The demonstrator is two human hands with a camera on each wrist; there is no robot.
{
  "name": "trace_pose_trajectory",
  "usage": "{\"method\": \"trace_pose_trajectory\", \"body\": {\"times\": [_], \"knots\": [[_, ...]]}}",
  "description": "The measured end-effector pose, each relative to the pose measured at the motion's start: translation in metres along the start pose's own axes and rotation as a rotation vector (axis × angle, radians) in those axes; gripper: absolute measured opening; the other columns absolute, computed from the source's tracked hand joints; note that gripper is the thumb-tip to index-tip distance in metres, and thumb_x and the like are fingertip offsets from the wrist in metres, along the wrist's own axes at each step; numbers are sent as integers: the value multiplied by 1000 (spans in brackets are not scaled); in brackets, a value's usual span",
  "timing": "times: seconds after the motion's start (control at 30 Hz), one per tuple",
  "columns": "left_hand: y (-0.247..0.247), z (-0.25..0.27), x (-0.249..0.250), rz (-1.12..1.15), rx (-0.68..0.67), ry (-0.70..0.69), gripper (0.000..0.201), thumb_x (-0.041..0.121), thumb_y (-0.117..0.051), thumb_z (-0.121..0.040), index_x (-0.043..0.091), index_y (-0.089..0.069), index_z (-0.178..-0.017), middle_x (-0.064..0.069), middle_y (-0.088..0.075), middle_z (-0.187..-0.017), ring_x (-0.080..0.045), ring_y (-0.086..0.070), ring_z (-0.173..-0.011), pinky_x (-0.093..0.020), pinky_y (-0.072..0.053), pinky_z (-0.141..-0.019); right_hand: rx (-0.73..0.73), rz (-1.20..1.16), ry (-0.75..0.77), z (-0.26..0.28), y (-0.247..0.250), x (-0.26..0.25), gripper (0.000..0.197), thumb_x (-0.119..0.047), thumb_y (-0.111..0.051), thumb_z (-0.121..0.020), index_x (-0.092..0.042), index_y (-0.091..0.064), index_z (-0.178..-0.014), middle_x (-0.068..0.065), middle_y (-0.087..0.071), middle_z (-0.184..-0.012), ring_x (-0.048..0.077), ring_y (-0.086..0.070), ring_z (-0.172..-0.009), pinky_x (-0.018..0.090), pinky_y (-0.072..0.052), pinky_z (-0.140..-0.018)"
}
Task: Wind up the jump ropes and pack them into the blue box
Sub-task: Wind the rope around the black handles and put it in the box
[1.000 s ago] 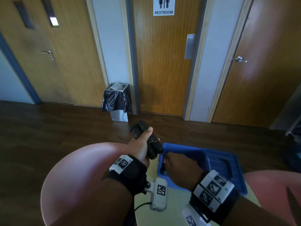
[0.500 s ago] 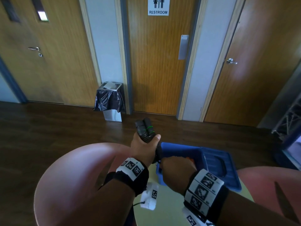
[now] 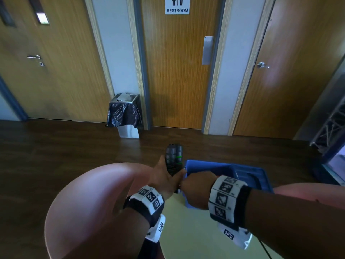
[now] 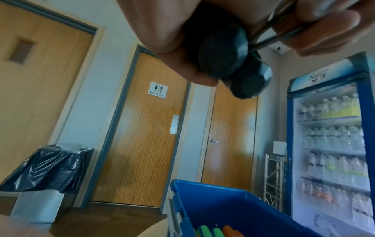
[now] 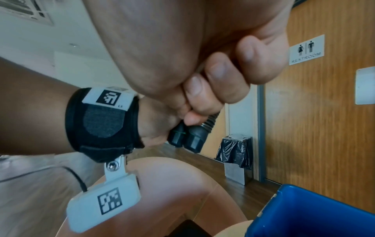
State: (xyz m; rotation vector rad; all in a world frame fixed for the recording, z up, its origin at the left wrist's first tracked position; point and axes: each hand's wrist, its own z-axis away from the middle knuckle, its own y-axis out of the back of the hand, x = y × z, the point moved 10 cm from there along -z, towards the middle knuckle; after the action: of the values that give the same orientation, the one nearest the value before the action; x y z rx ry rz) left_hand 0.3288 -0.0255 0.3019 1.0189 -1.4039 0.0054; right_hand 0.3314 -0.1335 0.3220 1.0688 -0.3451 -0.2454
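While the right hand (image 3: 197, 191) sits knuckles-up in the head view, what it grips is hidden there; the left wrist camera catches its fingers (image 4: 324, 30) pinching thin dark cords (image 4: 274, 36); the right wrist view shows that hand curled tight, contents lost inside the fist; left hand (image 3: 166, 176) is wrapped round two black handles (image 3: 173, 157), side by side, ends poking up past the thumb; hands pressed together at the near-left corner of the blue box (image 3: 248, 171); box on a pale worktop (image 3: 186, 230), lid lying open on its right; only the left wrist view peeks inside, green and orange bits (image 4: 217, 231), too cropped to name; pink chairs (image 3: 89, 202) flank the worktop, open floor (image 3: 56, 146) beyond.
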Motion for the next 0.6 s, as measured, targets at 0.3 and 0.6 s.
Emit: {"method": "trace_pose_trajectory", "body": {"times": [0.3,0.6], "knots": [[-37,15,-7,308,-333,223,23,25,-63,-78,11,-48,-89,-9,-52,-57,-19,-46,-35,-21,-32,-41,29,34,53,9,15,6,14,-12,-45,-97,-10,-59,-96,4,-52,-75,24,-50,-64,33,-39,-58],[-29,32,-4,597,-272,368,59,61,-28,-100,15,-61,-83,-4,-56,-50,-18,-48,-35,-19,-31,-38,369,-440,152,22,37,26,37,-38,-45,-102,-24,-52,-69,-3,-57,-67,11,-54,-62,34,-47,-67]]}}
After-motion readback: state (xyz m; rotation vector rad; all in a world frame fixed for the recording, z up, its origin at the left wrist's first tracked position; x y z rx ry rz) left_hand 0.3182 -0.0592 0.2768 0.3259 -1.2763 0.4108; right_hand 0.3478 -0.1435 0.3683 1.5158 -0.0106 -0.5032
